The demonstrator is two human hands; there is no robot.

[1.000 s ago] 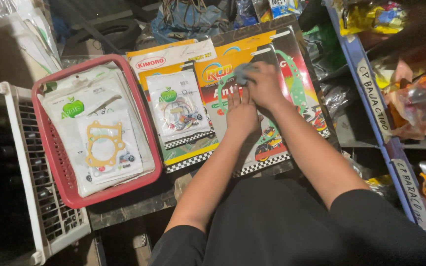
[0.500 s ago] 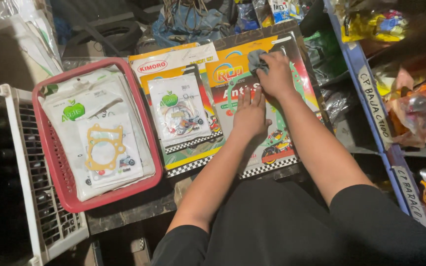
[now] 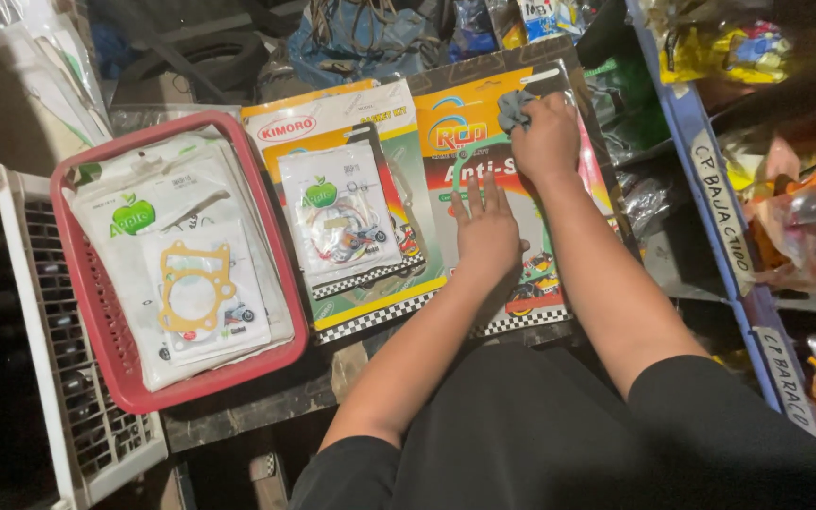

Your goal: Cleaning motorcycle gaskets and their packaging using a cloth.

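A large orange and red packaged sheet [image 3: 446, 165] lies flat on the work surface. My left hand [image 3: 486, 231] rests flat on its middle, fingers spread. My right hand [image 3: 547, 140] is closed on a small grey cloth [image 3: 514, 110] pressed against the top of that package. To the left lies a second orange package [image 3: 332, 113] with a smaller clear gasket packet [image 3: 340, 212] on top of it.
A red plastic basket [image 3: 96, 312] full of gasket packets stands at the left, beside a white slatted crate [image 3: 25, 283]. A blue-edged shelf [image 3: 710, 189] with bagged goods runs along the right. Bags and clutter fill the back.
My right hand has slid the grey cloth up the package, from its middle to its top edge. My left hand has stayed flat on the package.
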